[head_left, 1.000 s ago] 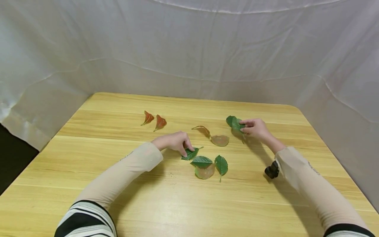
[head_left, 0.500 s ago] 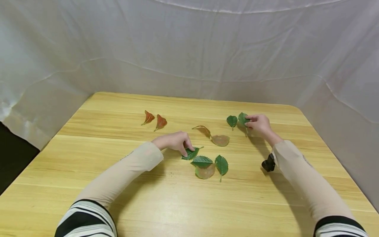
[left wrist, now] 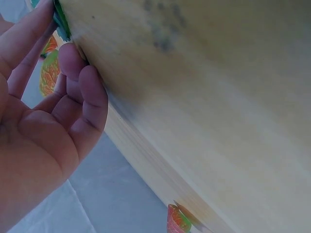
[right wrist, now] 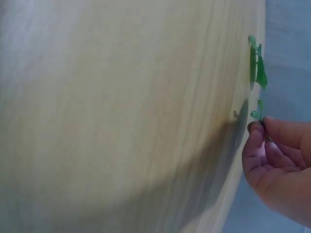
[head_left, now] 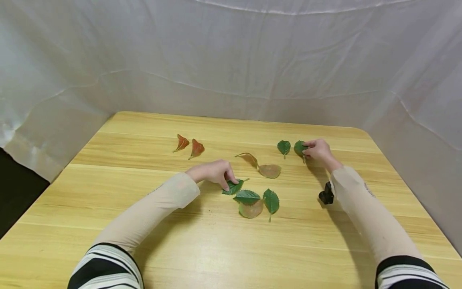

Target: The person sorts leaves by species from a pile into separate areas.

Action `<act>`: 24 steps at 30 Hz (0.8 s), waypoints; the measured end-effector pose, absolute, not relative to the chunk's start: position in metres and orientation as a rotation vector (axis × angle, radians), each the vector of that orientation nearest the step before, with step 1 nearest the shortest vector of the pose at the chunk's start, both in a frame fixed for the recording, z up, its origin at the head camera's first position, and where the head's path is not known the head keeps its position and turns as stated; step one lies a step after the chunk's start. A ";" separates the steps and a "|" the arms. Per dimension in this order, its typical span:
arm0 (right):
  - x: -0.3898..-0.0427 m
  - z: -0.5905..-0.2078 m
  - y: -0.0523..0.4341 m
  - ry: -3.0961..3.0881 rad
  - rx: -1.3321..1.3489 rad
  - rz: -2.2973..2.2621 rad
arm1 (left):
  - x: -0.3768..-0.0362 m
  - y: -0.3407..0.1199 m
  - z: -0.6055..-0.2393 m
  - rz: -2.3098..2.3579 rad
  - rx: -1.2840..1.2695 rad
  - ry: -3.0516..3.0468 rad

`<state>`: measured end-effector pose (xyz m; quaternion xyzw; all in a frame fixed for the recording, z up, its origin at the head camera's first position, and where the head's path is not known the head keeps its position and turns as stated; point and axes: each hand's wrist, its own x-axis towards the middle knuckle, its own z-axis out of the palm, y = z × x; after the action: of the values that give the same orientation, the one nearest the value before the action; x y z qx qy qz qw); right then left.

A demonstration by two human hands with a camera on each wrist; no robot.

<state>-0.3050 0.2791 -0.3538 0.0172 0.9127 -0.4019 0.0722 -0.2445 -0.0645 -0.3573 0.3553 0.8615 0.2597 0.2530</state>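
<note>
1. The left hand (head_left: 213, 171) lies palm down on the wooden worktop (head_left: 202, 249), forearm stretched out from the near left. Its fingers (head_left: 226, 185) are bent, with the tips pressing the stem end of a dark green leaf (head_left: 232, 187); the left wrist view shows the fingers curled against the wood.
2. That pressed leaf is the leftmost of a small cluster: just right of it lie another green leaf (head_left: 247, 196), a pale translucent leaf (head_left: 250, 210) and a stalked green leaf (head_left: 271, 201).
3. The right hand (head_left: 317, 151) reaches well beyond and to the right of the cluster, fingers curled, pinching a small green leaf (head_left: 299, 147) at its right edge on the worktop.
4. Just left of the pinched leaf sits its twin green leaf (head_left: 284, 147).
5. A black wrist camera (head_left: 326, 196) hangs under the right sleeve.
6. No writing or label can be read anywhere.
</note>
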 end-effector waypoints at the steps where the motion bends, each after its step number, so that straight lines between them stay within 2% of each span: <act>1: -0.305 -0.354 0.279 2.728 0.055 -1.204 | -0.244 -0.064 -0.357 0.706 0.967 2.341; 15: -0.310 -0.360 0.280 2.644 0.033 -1.204 | -0.245 -0.064 -0.358 0.701 0.991 2.346; 24: -0.301 -0.354 0.277 2.773 -0.011 -1.022 | -0.245 -0.065 -0.357 0.712 1.010 2.339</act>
<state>-0.3014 0.2773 -0.3535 -0.0036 0.9343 -0.3442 0.0930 -0.2446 -0.0648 -0.3571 0.3700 0.8572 0.2610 0.2454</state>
